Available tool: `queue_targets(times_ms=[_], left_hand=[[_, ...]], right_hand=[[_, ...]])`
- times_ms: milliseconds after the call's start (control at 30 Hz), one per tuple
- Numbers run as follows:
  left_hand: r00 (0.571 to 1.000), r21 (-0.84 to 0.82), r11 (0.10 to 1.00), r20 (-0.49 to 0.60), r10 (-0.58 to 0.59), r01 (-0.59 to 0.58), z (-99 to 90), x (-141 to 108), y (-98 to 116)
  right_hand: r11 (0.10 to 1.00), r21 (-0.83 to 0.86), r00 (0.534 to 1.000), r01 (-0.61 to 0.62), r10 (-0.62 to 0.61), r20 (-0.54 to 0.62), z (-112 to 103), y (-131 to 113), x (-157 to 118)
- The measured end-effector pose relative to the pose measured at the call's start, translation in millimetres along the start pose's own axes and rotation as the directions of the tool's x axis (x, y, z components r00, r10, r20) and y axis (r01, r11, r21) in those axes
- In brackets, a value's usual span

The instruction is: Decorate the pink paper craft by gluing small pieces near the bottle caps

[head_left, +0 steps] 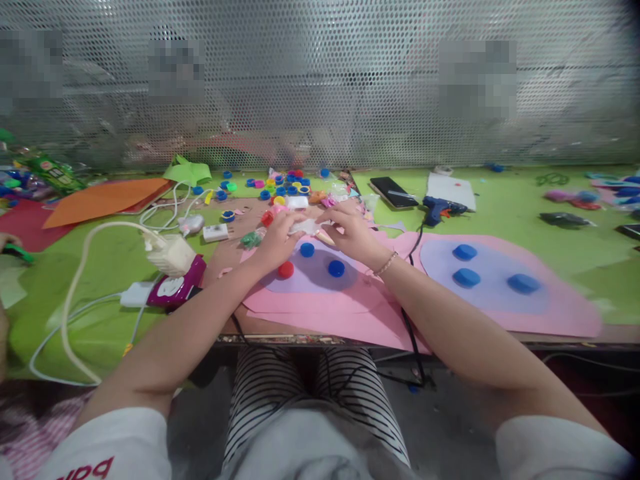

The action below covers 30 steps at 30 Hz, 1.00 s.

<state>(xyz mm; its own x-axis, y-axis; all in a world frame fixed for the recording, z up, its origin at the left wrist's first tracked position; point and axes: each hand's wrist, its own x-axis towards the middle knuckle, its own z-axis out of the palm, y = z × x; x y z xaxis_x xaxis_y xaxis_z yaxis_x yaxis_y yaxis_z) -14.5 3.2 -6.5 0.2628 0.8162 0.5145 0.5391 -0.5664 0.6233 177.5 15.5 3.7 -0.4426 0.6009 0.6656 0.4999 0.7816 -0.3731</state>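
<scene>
Both of my hands meet above the far edge of a pink paper sheet. My left hand has its fingers closed on the left side of a crumpled whitish, translucent piece. On the other side, my right hand holds the same piece with bent fingers. Just below them lies a purple paper shape with two blue caps and one red cap on it. A small cream-coloured pointed item shows beside my right fingers.
Loose coloured caps lie behind my hands. At right are a phone, a blue glue gun and another purple shape with blue caps. A purple power strip with cables lies left. Another person's hand shows at the left edge.
</scene>
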Motion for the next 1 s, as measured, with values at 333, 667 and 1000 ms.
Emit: queue_targets(times_ms=[333, 667, 1000], left_hand=[[0.985, -0.162, 0.983, 0.161, -0.062, 0.088, 1.8, -2.5, -5.4], [0.946, -0.426, 0.869, 0.297, -0.13, 0.253, -1.8, -5.0, 11.5], [0.956, -0.385, 0.897, 0.271, -0.116, 0.218, 0.3, -5.4, 6.7]], right_hand=[[0.989, 0.142, 0.994, 0.031, -0.045, 0.1, 7.4, 14.3, -2.1], [0.985, 0.083, 0.973, 0.154, -0.166, 0.158, -0.5, 5.8, -0.4], [0.995, 0.073, 0.997, 0.062, -0.065, 0.046, -0.7, -10.0, 0.0]])
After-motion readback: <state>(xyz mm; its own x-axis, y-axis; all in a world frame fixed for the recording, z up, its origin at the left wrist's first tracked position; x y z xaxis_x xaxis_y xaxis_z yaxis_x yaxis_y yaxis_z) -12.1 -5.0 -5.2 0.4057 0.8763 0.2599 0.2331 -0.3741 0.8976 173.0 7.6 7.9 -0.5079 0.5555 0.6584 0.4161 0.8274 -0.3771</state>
